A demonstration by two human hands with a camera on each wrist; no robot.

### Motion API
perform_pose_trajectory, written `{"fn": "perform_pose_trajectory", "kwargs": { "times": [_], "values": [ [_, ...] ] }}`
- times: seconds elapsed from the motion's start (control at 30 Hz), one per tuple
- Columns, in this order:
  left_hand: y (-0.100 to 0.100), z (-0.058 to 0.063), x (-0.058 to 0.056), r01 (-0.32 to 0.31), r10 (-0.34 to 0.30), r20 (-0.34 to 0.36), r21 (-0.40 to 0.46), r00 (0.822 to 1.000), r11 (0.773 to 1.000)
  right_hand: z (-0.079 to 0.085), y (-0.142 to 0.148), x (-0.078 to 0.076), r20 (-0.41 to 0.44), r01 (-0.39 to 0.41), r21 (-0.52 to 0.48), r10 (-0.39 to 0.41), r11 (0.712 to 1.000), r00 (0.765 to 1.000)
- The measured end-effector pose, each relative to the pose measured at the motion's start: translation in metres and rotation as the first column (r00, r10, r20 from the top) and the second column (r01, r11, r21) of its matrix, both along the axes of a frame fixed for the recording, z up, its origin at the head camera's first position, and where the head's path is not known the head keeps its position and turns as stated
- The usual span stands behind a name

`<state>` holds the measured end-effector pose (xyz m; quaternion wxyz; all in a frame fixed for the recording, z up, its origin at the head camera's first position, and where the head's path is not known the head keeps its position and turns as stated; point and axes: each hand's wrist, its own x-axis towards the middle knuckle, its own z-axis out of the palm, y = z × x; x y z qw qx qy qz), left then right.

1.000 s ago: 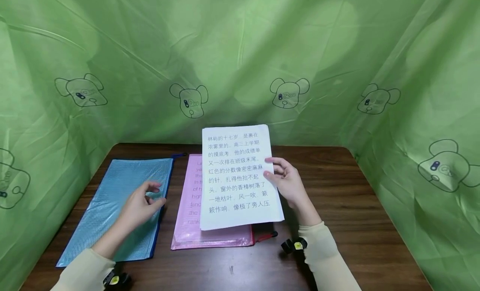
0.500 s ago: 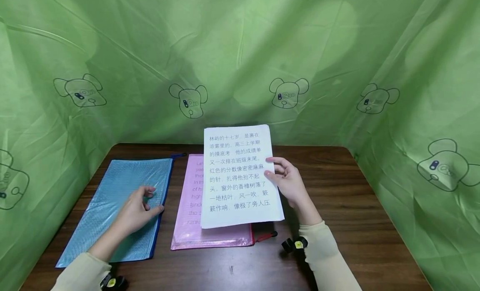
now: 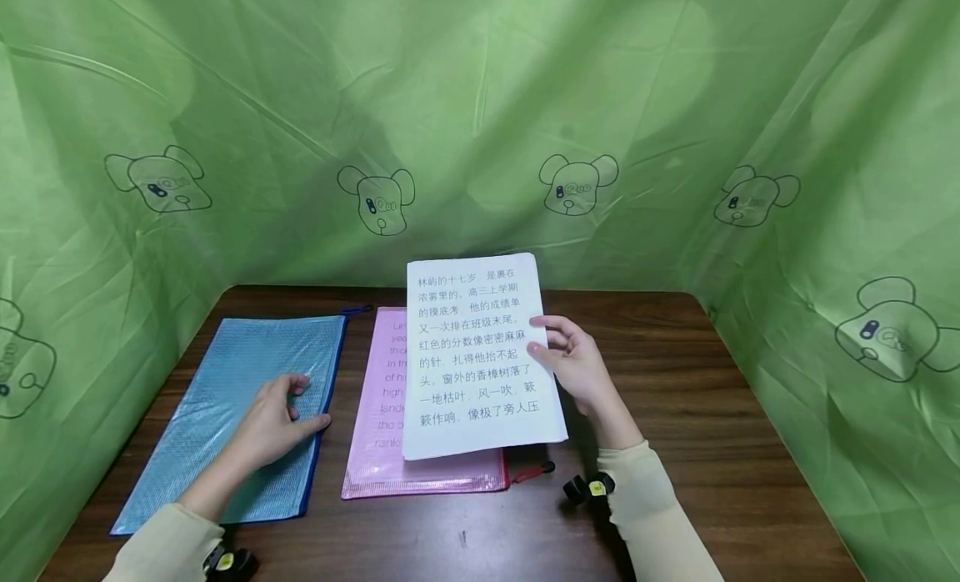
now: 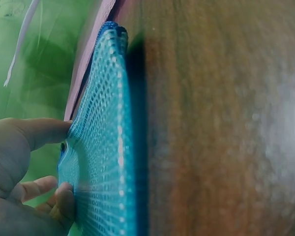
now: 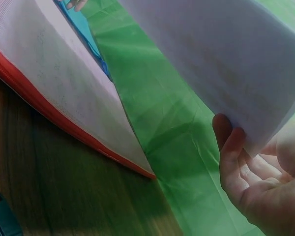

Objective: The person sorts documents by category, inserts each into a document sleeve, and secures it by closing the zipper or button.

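Observation:
My right hand (image 3: 579, 372) grips a thin stack of white printed paper (image 3: 474, 357) by its right edge, thumb on the front and fingers behind. The right wrist view shows the paper (image 5: 226, 64) held up off the table. Beneath it lies a pink mesh zip pouch (image 3: 375, 474), partly hidden, with a printed page showing through. My left hand (image 3: 272, 423) rests on a blue mesh zip pouch (image 3: 195, 423) lying at the left. In the left wrist view the thumb and loosely bent fingers touch the blue pouch (image 4: 101, 162) near its edge.
The pouches lie on a dark wooden table (image 3: 675, 449). A red zip pull (image 3: 531, 474) sticks out from the pink pouch, and a dark blue pull (image 3: 357, 311) from the blue one. Green curtain (image 3: 480, 115) printed with bear heads surrounds the table's back and sides.
My left hand has moved slightly down onto the blue pouch, its thumb now at the right edge. The paper has shifted slightly in my right hand, which has barely moved.

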<state>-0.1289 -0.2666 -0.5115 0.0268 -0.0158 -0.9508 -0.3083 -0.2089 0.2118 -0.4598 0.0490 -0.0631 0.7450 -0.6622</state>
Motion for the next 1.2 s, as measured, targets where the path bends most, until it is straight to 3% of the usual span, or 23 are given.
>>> {"fn": "perform_pose_trajectory", "kwargs": {
  "times": [0.37, 0.9, 1.2],
  "values": [
    [-0.001, 0.004, -0.004, 0.034, -0.035, 0.009, 0.030, 0.999, 0.999, -0.003, 0.003, -0.001, -0.004, -0.007, 0.018, 0.007, 1.000, 1.000],
    [-0.001, 0.006, -0.003, 0.096, -0.096, -0.023, -0.026, 0.995, 0.995, -0.001, 0.004, 0.001, 0.002, -0.013, 0.016, 0.013, 1.000, 1.000],
    [0.004, 0.018, -0.010, 0.101, -0.101, 0.032, 0.015, 0.994, 0.995, 0.000, 0.006, 0.000, 0.014, -0.008, 0.004, 0.008, 1.000, 1.000]
  ]
}}
